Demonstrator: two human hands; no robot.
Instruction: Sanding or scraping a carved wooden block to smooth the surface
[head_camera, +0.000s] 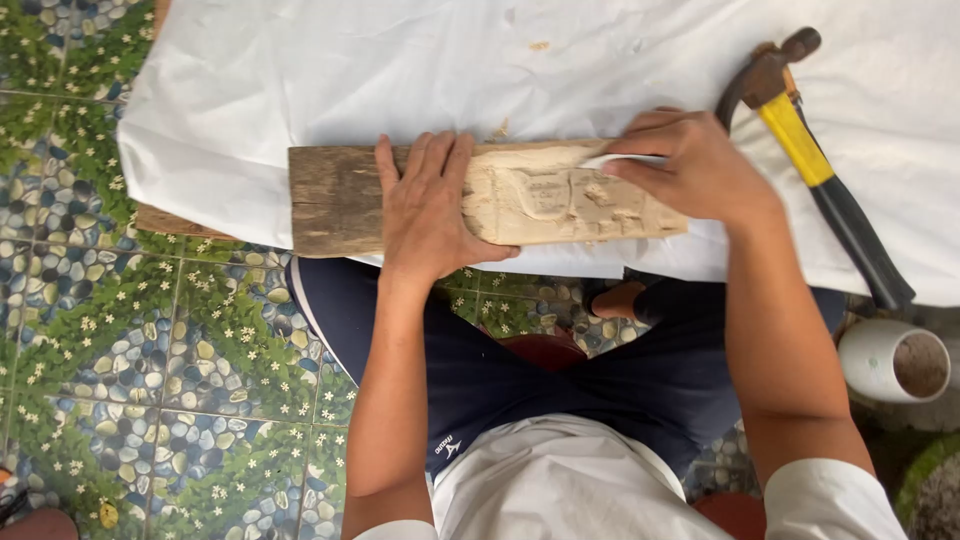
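A long wooden plank (340, 200) lies across the near edge of a table covered in white cloth (300, 70). Its left part is dark and weathered; its right part is pale, with a relief carving (560, 200) cut into it. My left hand (430, 205) presses flat on the middle of the plank, fingers spread. My right hand (690, 165) is closed on a small pale piece, likely sandpaper (615, 160), held against the carving's upper right edge.
A claw hammer (815, 165) with a yellow and black handle lies on the cloth to the right. A white cylindrical pot (890, 360) stands on the floor at right. Wood chips dot the cloth. The floor has pebble-and-flower patterned tiles (150, 350).
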